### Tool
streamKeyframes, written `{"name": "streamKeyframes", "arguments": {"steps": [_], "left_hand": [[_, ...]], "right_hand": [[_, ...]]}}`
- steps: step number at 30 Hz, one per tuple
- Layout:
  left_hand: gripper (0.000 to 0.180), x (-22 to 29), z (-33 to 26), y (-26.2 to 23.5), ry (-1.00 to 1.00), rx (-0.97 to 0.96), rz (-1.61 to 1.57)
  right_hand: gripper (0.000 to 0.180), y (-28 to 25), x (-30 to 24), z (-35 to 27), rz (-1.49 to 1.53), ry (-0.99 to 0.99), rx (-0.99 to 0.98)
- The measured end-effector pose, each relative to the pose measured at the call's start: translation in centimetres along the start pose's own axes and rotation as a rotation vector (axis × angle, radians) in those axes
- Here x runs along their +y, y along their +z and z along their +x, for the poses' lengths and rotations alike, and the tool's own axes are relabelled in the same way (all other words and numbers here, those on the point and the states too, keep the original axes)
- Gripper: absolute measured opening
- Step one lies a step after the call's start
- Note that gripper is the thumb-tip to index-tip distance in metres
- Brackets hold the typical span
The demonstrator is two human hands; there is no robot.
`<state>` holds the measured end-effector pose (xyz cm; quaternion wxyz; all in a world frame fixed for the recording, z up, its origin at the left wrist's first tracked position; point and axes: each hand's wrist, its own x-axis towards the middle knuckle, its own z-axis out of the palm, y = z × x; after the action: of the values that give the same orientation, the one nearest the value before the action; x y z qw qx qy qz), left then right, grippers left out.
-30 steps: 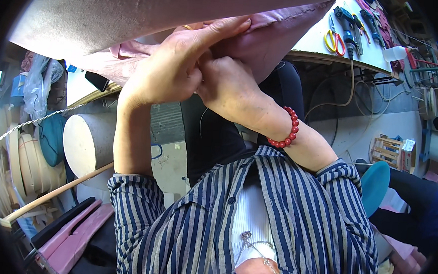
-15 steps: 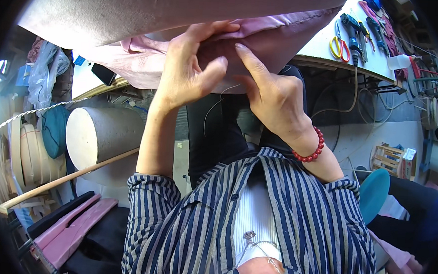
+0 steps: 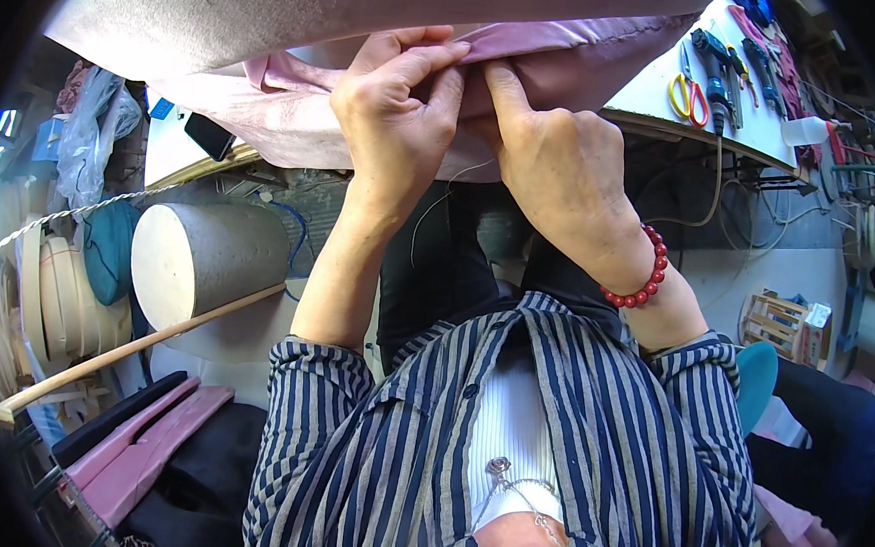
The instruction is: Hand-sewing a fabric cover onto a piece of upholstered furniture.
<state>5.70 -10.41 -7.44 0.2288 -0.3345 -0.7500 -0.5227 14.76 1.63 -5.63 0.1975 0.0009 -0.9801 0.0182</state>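
A large upholstered piece covered in pink velvety fabric [image 3: 272,23] spans the top of the view. Along its underside runs a loose fold of pink fabric [image 3: 542,41]. My left hand [image 3: 398,96] is closed on that fold, thumb and fingers pinched together. Close beside it, my right hand [image 3: 564,171] presses its index fingertip against the fabric under the fold. Its other fingers curl inward, and whatever they hold is hidden. A thin pale thread [image 3: 418,227] hangs in a curve below the hands, its upper end near the right thumb.
On the white table [image 3: 648,101] at the right lie scissors [image 3: 687,98] and power tools [image 3: 713,65]. A phone [image 3: 208,137] rests on a surface at the left, above a large cylinder [image 3: 208,259] and a wooden bar [image 3: 142,351]. Pink padded pieces [image 3: 151,452] lie lower left.
My left hand's fingers have closed into a pinch on the fold. My right hand has moved slightly up and right, its index finger now against the fabric.
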Motion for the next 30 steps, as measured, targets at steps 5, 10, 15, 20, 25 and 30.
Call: {"name": "streamKeyframes", "arguments": {"steps": [5,10,15,20,25,30], "left_hand": [[0.016,-0.3,-0.6,0.7,0.169,0.101,0.002],[0.017,-0.6,-0.4,0.4,0.245,0.042,0.056],[0.020,-1.2,-0.3,-0.2,0.284,0.000,0.018],[0.022,-1.2,-0.6,-0.1,0.343,0.015,0.041],[0.024,-1.5,-0.7,-0.1,0.358,0.041,0.054],[0.027,-1.6,-0.8,-0.1,0.371,0.050,0.044]], "right_hand": [[0.033,0.1,0.8,-0.1,0.033,-0.018,0.007],[0.024,-0.2,1.9,0.2,0.250,0.042,-0.012],[0.018,0.4,2.6,-0.1,0.936,0.094,0.033],[0.015,0.2,2.7,-1.0,1.117,0.145,0.194],[0.022,-1.0,3.9,0.9,0.266,-0.164,0.659],[0.024,-0.9,4.7,2.0,0.198,-0.237,0.542]]}}
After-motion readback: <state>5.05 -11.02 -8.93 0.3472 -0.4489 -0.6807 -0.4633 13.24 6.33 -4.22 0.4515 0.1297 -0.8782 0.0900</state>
